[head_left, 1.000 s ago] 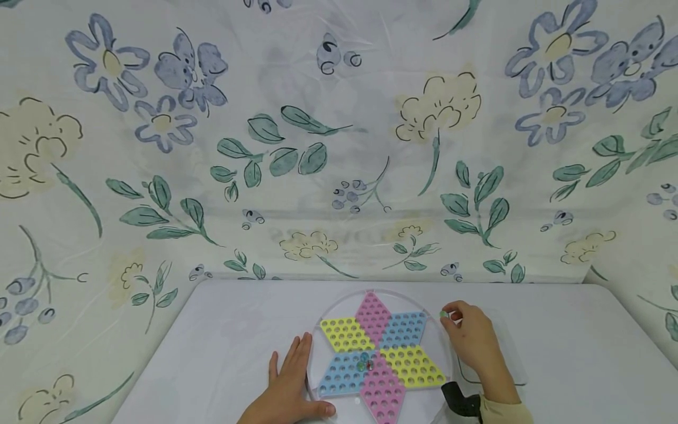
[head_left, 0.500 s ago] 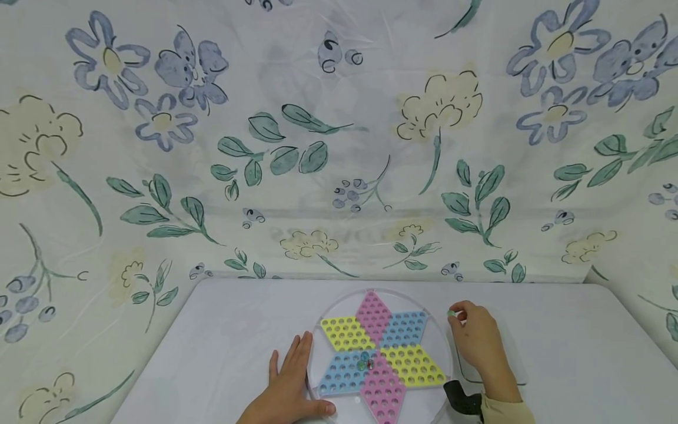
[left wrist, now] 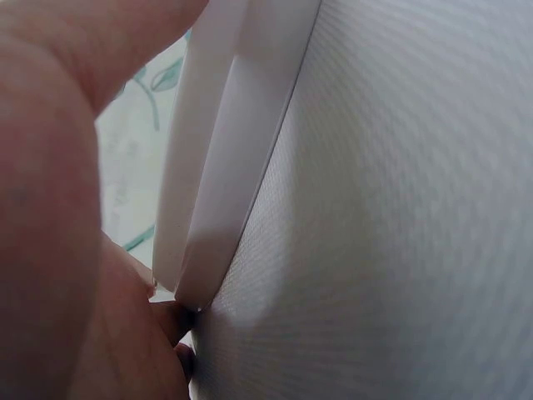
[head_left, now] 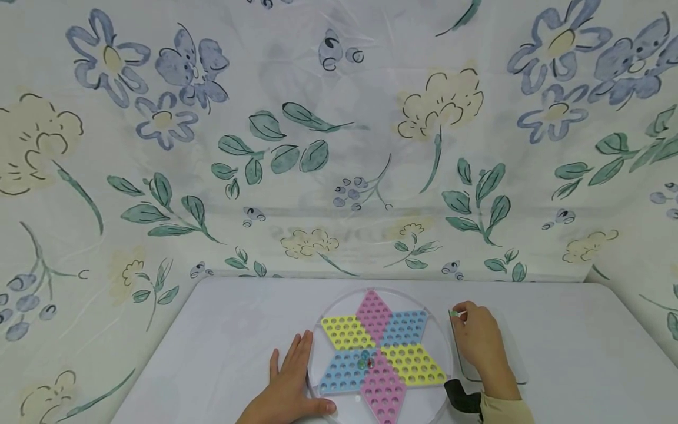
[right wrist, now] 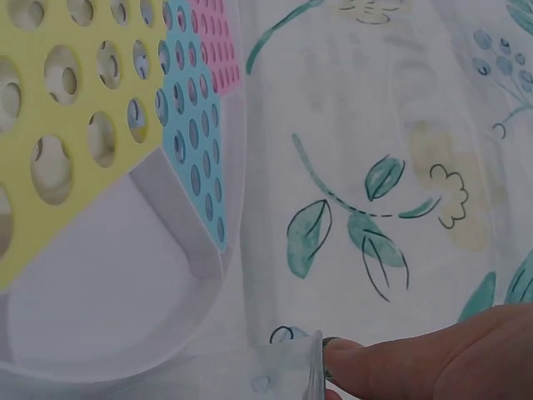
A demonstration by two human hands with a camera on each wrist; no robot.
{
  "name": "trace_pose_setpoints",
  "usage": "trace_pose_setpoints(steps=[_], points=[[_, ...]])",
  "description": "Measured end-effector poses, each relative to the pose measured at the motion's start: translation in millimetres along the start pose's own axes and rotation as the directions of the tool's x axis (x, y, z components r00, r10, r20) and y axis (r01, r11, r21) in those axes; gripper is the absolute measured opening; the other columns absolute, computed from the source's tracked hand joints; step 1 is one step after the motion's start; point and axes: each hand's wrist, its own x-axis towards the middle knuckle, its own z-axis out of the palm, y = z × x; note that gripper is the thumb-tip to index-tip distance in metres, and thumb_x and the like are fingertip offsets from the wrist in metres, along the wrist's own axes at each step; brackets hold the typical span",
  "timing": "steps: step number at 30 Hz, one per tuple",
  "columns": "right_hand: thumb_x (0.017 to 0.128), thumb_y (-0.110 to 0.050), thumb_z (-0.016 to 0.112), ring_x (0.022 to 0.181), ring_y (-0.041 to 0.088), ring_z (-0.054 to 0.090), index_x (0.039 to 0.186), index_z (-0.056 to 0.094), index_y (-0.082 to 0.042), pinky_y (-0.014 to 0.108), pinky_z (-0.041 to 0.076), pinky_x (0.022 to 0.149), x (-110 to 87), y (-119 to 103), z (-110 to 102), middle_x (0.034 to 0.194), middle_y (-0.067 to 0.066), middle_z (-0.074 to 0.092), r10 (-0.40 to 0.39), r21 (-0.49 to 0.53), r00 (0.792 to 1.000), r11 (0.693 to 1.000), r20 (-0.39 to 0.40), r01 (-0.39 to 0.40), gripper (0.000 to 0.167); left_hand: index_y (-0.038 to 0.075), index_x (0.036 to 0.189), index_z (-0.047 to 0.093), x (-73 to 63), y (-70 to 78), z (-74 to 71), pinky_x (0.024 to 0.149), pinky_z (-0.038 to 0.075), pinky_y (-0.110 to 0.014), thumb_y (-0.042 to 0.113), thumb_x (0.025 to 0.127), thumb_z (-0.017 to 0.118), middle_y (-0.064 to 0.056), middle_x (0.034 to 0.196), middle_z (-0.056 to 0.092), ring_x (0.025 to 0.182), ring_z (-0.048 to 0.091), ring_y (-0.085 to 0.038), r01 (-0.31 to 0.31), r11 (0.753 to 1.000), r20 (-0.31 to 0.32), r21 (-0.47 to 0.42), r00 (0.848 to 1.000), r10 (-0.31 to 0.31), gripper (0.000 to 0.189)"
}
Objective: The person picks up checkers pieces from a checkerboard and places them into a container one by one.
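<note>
A round clear-white Chinese checkers board with a pink, yellow and blue star lies on the table. My left hand rests along its left rim with fingers straight and thumb at the front edge; the left wrist view shows the white rim beside that hand. To the right of the board, my right hand pinches a small green marble between thumb and fingertips, over a clear container. In the right wrist view the thumb mostly covers the marble. A few marbles sit near the star's centre.
The white table reaches back to a flower-printed cloth hanging behind and at both sides. A black strap on the right wrist lies close to the board's right rim.
My right hand has moved slightly right, away from the board, with the green marble, and the container's left edge now shows up to the fingertips. The left hand stays put.
</note>
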Motion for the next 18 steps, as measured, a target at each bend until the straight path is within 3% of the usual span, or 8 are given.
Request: trace_pose_setpoints(steps=[18], points=[[0.097, -0.009, 0.063, 0.086, 0.032, 0.058, 0.116, 0.063, 0.009, 0.045, 0.055, 0.071, -0.9, -5.6, 1.3, 0.099, 0.022, 0.062, 0.016, 0.014, 1.000, 1.000, 0.003, -0.016, 0.026, -0.004, 0.159, 0.006, 0.8, -1.9, 2.3, 0.112, -0.015, -0.068, 0.067, 0.067, 0.082, -0.023, 0.166, 0.007, 0.152, -0.001, -0.043, 0.010, 1.000, -0.005, 0.011, 1.000, -0.010, 0.139]])
